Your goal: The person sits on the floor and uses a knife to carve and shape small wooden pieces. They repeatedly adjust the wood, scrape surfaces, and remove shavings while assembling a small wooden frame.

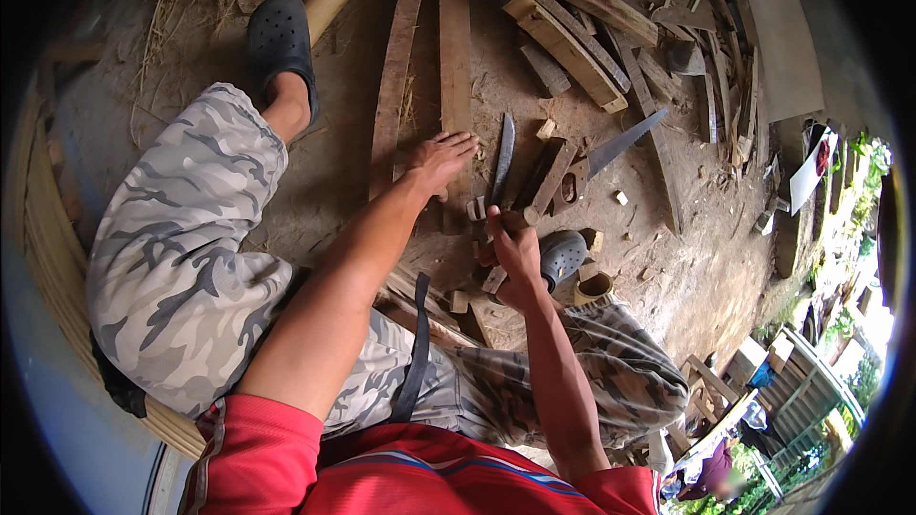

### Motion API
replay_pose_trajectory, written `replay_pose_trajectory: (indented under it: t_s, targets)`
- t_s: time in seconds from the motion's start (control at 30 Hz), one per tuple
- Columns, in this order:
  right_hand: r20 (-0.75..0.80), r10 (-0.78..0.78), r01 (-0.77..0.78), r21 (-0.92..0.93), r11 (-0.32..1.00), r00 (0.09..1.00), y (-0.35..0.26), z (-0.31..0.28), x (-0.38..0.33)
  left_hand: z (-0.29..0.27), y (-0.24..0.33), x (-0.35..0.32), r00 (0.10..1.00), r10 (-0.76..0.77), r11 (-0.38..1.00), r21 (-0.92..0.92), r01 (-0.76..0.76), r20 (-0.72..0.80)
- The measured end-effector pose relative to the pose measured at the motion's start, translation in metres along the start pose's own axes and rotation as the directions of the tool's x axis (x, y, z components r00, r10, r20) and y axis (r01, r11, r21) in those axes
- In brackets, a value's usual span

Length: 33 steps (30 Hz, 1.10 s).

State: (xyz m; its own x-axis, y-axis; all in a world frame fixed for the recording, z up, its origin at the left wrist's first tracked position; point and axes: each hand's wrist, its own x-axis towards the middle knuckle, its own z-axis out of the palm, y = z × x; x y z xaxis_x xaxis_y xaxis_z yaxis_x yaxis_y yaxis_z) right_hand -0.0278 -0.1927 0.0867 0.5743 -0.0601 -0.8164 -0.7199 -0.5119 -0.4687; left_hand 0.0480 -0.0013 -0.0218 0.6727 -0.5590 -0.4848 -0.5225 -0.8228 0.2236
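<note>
Wood everywhere: bare dirt floor (pixel 334 162) littered with pale chips, offcuts and rough planks. The person sits low, knees spread in camouflage shorts, dark clogs on both feet, so the work lies between the legs within easy reach. The left hand (pixel 441 160) lies flat, fingers spread, its grip wide and holding nothing, pressed on a long narrow wooden slat (pixel 454 57) that runs away to the far side; the flat palm appears to pin the slat against the floor. Beside it on the left lies a second, slightly bowed slat (pixel 396 67). The right hand (pixel 515 253) is closed in a tight grip around the handle of a long curved blade (pixel 503 157), a machete-like knife of dull grey steel whose tip points far, just right of the left fingers; the blade sits near the pinned slat, though I cannot tell whether the edge touches the wood. Small squared wooden blocks (pixel 494 278) cluster near the right hand, just by the right clog (pixel 561 256). To the right of the blade lies a handsaw (pixel 611 151) with a wooden handle, its toothed blade pointing far right, parked within reach. Farther off, a heap of scrap boards (pixel 582 29), weathered and split, lies beside a flat pale panel (pixel 787 52). Dry straw lies at far left.
</note>
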Motion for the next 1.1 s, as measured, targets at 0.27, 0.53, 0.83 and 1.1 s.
replay_pose_trajectory:
  t_s: [0.27, 0.53, 0.83, 1.1]
  targets:
    - [-0.075, 0.11, -0.109, 0.02, 0.994, 0.991, 0.006, 0.005, 0.016, 0.009, -0.002, 0.004, 1.0, 0.014, 0.999, -0.03, -0.014, -0.023]
    - [-0.047, 0.066, -0.07, -0.1, 0.993, 0.997, -0.027, 0.015, 0.05, 0.02, -0.005, 0.007, 0.996, 0.018, 0.994, -0.106, -0.027, -0.085]
    - [-0.149, -0.138, 0.025, -0.587, 0.809, 0.979, -0.042, 0.011, 0.05, 0.019, -0.005, 0.005, 0.996, 0.011, 0.986, -0.162, -0.026, -0.091]
    - [-0.036, -0.262, 0.261, 0.297, 0.919, 0.964, -0.033, 0.02, 0.066, 0.018, -0.006, 0.002, 0.991, 0.028, 0.99, -0.137, -0.046, -0.133]
